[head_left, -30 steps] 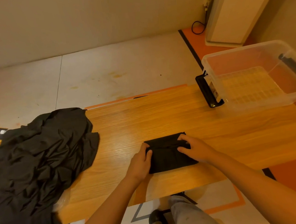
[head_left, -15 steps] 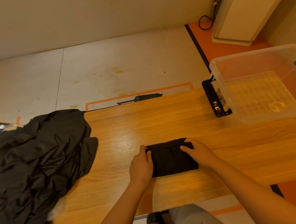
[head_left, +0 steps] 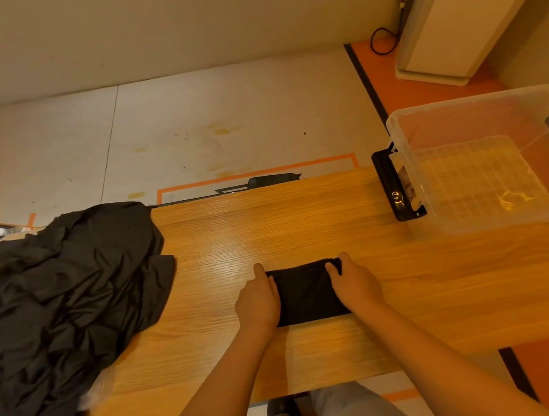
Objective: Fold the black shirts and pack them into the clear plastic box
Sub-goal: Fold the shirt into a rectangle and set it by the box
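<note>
Folded black shirt [head_left: 308,293] lay on the counter [head_left: 268,225], where we gripped its side edges, our left hand [head_left: 258,302] and right hand [head_left: 355,283] each with fingers curled onto the cloth. The clear plastic box [head_left: 469,222] stood well apart at the right end, the shirt pile [head_left: 63,295] at the left.

Clear plastic box [head_left: 502,219] cut off at right edge. Heap of black shirts [head_left: 58,312] clipped by left edge. Folded shirt [head_left: 308,291] sides covered by left hand [head_left: 258,301], right hand [head_left: 354,284].
</note>
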